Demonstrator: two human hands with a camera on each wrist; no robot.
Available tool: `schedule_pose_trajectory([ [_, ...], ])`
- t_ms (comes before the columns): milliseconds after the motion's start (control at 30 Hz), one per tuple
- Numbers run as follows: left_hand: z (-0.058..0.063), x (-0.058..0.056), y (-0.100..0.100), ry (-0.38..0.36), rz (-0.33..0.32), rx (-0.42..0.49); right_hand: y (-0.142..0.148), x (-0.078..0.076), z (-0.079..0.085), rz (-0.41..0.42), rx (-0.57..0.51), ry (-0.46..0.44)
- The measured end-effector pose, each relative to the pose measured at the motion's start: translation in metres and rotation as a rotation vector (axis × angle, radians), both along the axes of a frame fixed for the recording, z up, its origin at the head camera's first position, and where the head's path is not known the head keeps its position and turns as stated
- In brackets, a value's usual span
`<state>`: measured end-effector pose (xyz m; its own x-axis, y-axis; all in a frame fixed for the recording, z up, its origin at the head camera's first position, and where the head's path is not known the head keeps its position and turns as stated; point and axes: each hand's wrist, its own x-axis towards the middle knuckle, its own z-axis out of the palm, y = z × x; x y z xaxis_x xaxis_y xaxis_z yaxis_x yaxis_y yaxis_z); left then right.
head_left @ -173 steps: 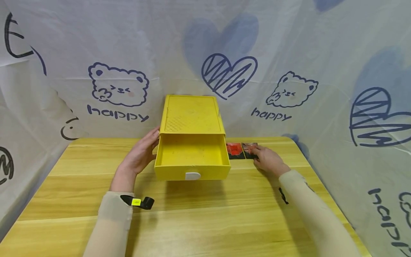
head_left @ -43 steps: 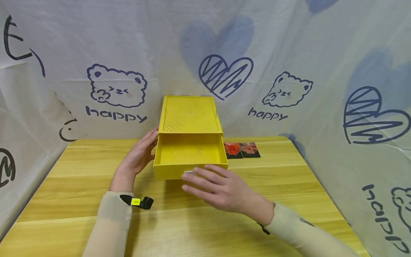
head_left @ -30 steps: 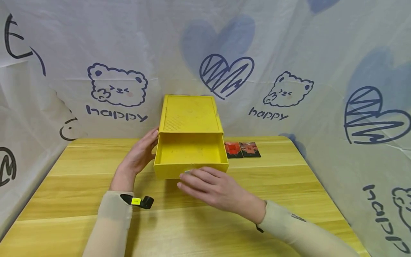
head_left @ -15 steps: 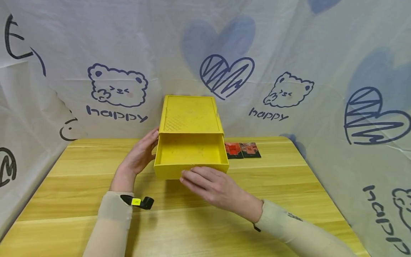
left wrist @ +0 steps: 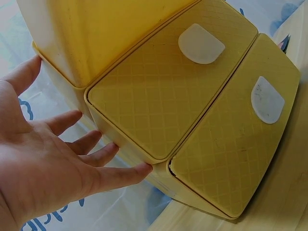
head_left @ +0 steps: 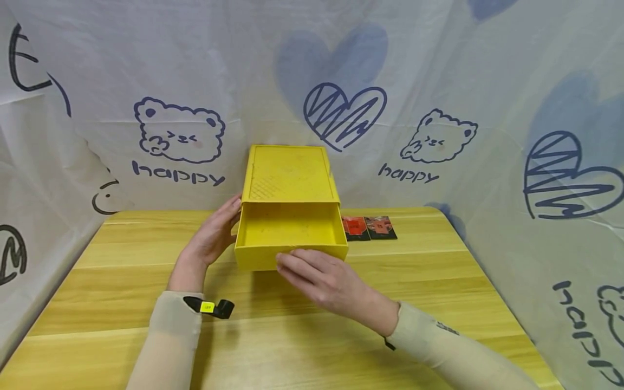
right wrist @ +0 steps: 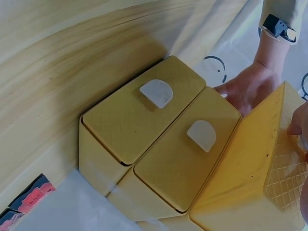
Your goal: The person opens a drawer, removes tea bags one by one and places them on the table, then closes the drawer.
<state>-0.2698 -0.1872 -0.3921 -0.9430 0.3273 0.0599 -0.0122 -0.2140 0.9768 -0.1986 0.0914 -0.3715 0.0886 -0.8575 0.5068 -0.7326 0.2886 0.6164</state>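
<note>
Right hand (head_left: 329,286), moved from the cards (head_left: 380,227), grips the drawer front (head_left: 258,259); straight-fingered left hand (head_left: 209,238) touches the cabinet (head_left: 292,173).

Wood-grain table (head_left: 273,346); yel. drawer unit (head_left: 291,176) stands at back, 2 red/blk cards (head_left: 382,227) flat nearby, to its R.

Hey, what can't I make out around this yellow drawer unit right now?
Open drawer, head view: handle hidden behind the right hand.
Lower drawers, left wrist view: contents hidden, both closed.
Cards, head view: print too small.
Right hand, right wrist view: cut off by the right edge.
</note>
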Motion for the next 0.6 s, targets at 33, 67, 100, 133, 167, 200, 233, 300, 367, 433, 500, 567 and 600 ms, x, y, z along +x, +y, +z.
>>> schedule_pose_trajectory([
  [33,0.000,0.000,0.000,0.000,-0.002,0.002,0.000,0.000,0.000,-0.001,0.001,0.001],
  [67,0.000,0.000,0.000,0.000,-0.002,0.005,0.000,-0.001,0.000,-0.005,0.002,0.003],
  [100,0.000,0.000,0.000,-0.001,-0.002,0.006,0.000,-0.001,0.001,-0.007,0.001,0.005],
  [133,-0.001,0.000,0.000,-0.002,-0.001,0.009,0.000,-0.002,0.001,-0.008,0.001,0.006],
  [167,-0.001,0.000,0.000,-0.003,0.000,0.010,0.000,-0.002,0.001,-0.010,0.001,0.004],
  [200,-0.001,0.000,0.000,-0.004,0.001,0.010,0.000,-0.003,0.001,-0.012,0.002,0.004],
  [233,-0.001,-0.001,0.000,-0.005,0.001,0.010,0.000,-0.003,0.000,-0.016,0.002,0.002],
  [300,-0.001,-0.001,0.000,-0.006,0.001,0.010,0.000,-0.004,0.000,-0.021,0.005,-0.002],
  [367,0.000,-0.001,0.000,-0.007,0.000,0.008,0.000,-0.005,0.000,-0.024,0.003,-0.004],
  [433,-0.001,-0.001,0.000,-0.008,0.000,0.010,-0.002,-0.007,0.000,-0.020,-0.008,0.003],
  [500,-0.001,-0.001,0.000,-0.009,0.002,0.010,-0.003,-0.009,0.000,-0.017,-0.020,0.007],
  [567,-0.001,-0.001,-0.001,-0.011,0.003,0.012,-0.004,-0.012,-0.001,-0.013,-0.034,0.012],
  [600,0.000,-0.001,-0.001,-0.011,0.003,0.012,-0.005,-0.013,-0.001,-0.013,-0.038,0.012],
])
